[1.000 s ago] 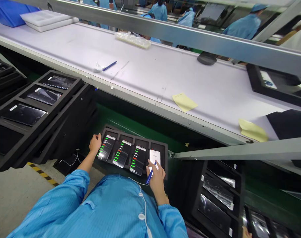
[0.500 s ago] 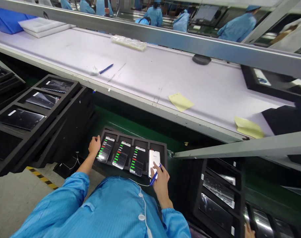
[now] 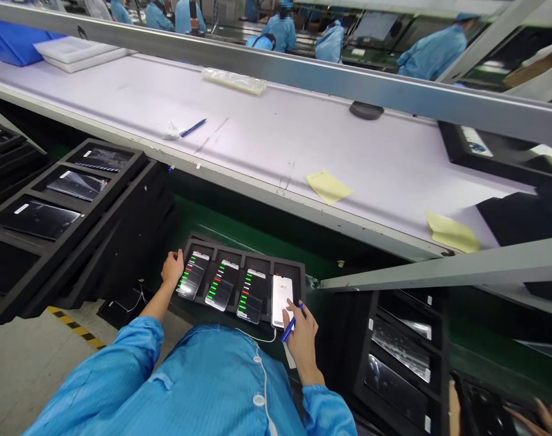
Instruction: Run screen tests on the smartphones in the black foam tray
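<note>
A black foam tray point(image 3: 267, 264) with a row of several smartphones sits in front of me. My left hand point(image 3: 172, 266) is closed on the tray's left edge. The nearest phone to it point(image 3: 194, 275) has a dark screen with green and red lines, as do the two beside it. At the right end lies a phone with a white lit screen point(image 3: 282, 290), and a white cable runs to its lower edge. My right hand point(image 3: 301, 330) holds a blue pen point(image 3: 289, 331), with fingertips at the lower right of that white screen.
Black trays of phones are stacked at left point(image 3: 80, 181) and right point(image 3: 398, 357). Ahead runs a white workbench point(image 3: 249, 133) bearing a blue pen point(image 3: 193, 128) and yellow notes point(image 3: 329, 186). A grey metal bar point(image 3: 416, 266) slants across the right. A co-worker's hands show at bottom right.
My right hand has shifted slightly right and down, off the middle of the white screen, still with the pen. My left hand stays at the tray edge. The co-worker's hands have moved.
</note>
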Tool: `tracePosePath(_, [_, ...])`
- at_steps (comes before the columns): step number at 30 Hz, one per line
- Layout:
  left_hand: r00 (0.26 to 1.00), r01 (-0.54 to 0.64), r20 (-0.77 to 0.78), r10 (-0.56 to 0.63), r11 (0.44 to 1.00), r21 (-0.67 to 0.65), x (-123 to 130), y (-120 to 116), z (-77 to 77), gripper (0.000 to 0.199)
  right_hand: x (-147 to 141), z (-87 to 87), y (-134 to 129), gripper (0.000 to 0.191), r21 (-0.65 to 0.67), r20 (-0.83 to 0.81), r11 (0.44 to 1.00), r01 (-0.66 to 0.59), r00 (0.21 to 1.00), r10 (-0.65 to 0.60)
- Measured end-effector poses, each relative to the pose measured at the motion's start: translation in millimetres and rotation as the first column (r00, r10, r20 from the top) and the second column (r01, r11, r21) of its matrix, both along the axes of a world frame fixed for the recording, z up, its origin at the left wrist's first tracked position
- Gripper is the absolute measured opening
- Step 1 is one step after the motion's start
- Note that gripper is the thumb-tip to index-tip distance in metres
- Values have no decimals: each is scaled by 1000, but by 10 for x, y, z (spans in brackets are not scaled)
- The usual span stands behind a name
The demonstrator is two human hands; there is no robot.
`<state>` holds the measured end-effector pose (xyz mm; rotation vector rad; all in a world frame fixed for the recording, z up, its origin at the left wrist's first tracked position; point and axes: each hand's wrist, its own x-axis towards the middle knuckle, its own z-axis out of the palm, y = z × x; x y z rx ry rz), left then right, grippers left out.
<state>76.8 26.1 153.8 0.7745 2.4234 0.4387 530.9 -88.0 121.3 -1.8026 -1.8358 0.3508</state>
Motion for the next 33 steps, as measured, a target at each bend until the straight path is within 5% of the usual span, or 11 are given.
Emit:
tracePosePath(13, [1000,-5,0,5,1000,1,-7,3,1,41,-239,11,-143,50,-48,-47,989,-138,990,135])
tracePosePath(19, [1000,-12,-8,12,1000,10,-10,3,-13,42,7,-2,-225,54,-51,-8,998,-31,999,31])
tracePosePath(28, [1000,-19,1,19,1000,3,4,9,17,41,-271,13,-87,53,-31,-43,994,-101,994,100])
tracePosePath(33, [1000,-12,-5,12,1000,2,9,0,24,43,-120,3,46,59,0,-20,1000,28,999,-28])
